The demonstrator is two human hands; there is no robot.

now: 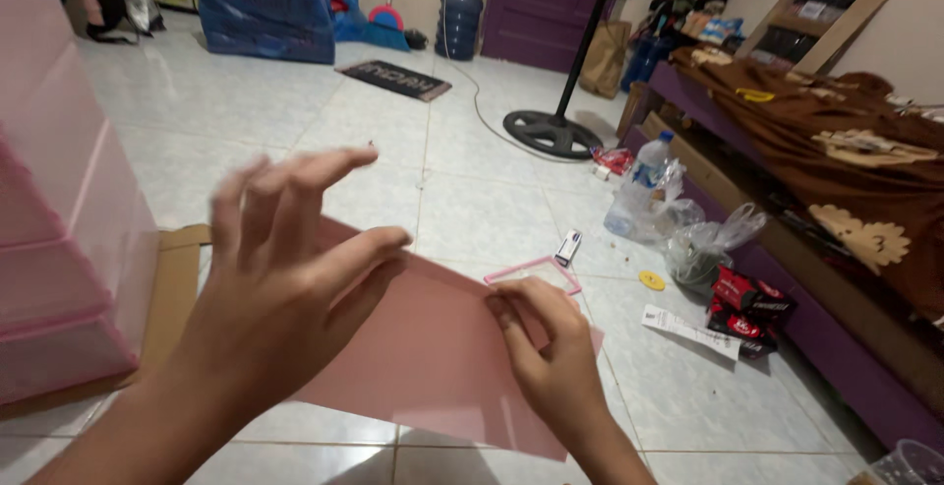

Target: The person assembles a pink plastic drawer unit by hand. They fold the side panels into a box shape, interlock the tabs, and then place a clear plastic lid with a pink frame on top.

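Closest to me, my right hand [556, 362] pinches the upper edge of a pink sheet of paper [433, 357], thumb and fingertips closed on it, I'd judge to keep that edge from sliding. My left hand [285, 278] rests over the sheet's left part with fingers spread and blurred; it holds nothing clenched, and I cannot tell whether the palm presses the paper or merely hovers on it. The sheet itself lies low over the tiled floor [462, 200], tilted, between both hands. At my left stands a pink plastic drawer unit [59, 239] on a flat piece of cardboard [172, 293]. Just past the paper lie a thin pink strip [536, 269] and a small box [567, 246]. Further right are a paper slip [691, 332], red packets [747, 308], clear plastic bags [703, 244] and a water bottle [649, 165] beside the purple bed frame [787, 337]. Far back stand a fan [556, 131], a blue bundle [264, 8] and a large water jug [459, 18].
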